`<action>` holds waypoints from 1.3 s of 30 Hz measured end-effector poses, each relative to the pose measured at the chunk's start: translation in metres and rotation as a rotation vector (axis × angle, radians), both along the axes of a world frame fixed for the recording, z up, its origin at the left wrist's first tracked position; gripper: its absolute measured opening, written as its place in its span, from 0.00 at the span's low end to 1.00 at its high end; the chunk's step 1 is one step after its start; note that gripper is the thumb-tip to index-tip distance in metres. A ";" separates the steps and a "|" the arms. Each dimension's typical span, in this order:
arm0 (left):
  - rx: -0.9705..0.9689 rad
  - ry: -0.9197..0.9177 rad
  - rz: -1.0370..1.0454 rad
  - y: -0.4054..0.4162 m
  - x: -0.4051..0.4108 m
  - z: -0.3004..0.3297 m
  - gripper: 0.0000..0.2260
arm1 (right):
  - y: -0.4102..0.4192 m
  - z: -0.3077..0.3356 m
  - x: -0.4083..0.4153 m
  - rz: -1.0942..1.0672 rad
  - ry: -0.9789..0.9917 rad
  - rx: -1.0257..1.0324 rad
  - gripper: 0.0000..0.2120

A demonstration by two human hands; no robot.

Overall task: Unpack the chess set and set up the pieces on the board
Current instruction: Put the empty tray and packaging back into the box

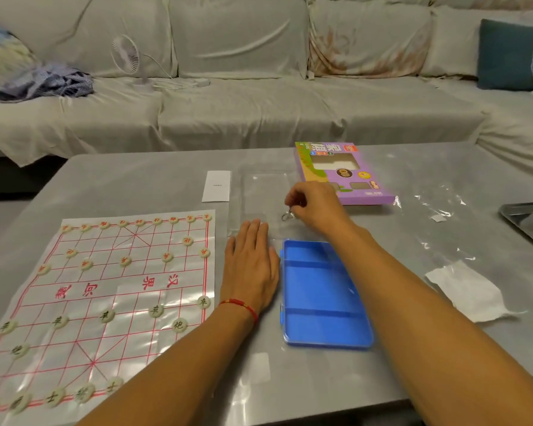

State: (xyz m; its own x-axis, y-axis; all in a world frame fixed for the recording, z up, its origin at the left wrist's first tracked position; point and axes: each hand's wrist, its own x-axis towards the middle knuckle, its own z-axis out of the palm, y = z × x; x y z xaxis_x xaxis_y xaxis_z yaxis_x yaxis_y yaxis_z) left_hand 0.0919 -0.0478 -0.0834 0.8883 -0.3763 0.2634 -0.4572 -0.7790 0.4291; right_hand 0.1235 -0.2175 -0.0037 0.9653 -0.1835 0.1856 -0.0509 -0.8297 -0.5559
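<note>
The near left corner of the chess board [105,290] is cut off by the picture's edge, and the pieces [156,310] along its near row are blurred, so their characters cannot be read there. A clear plastic lid or tray [259,195] just beyond the blue case [323,296] is hard to make out against the grey bench [136,176]; only its edges and glare are seen. The small metal thing [286,215] under the right hand [316,207] is partly hidden by the fingers; a ring or clasp shape is suggested, but what it is cannot be told.

The left hand [251,265] is laid flat, palm down, on the bench between the board and the blue case, fingers straight and together, nothing held. A red string bracelet [240,305] is worn at its wrist. The right hand is reached past the far end of the blue case, wrist bent, fingers curled down; its grip is closed in a pinch on the small metal thing.

The board is spread left of the blue case, with red-marked pieces along its far rows and dark-marked pieces on its near rows. The blue case lies open and shows bare compartments. A purple box [342,173] lies beyond the case, a white slip [216,186] beyond the board, and crumpled clear wrap [443,210] and white paper [468,290] to the case's right. A covered sofa [259,87] stands behind the bench.
</note>
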 end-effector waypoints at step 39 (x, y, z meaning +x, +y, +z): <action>-0.523 -0.112 0.200 0.028 0.025 0.031 0.19 | 0.047 0.003 0.022 0.071 0.158 -0.132 0.07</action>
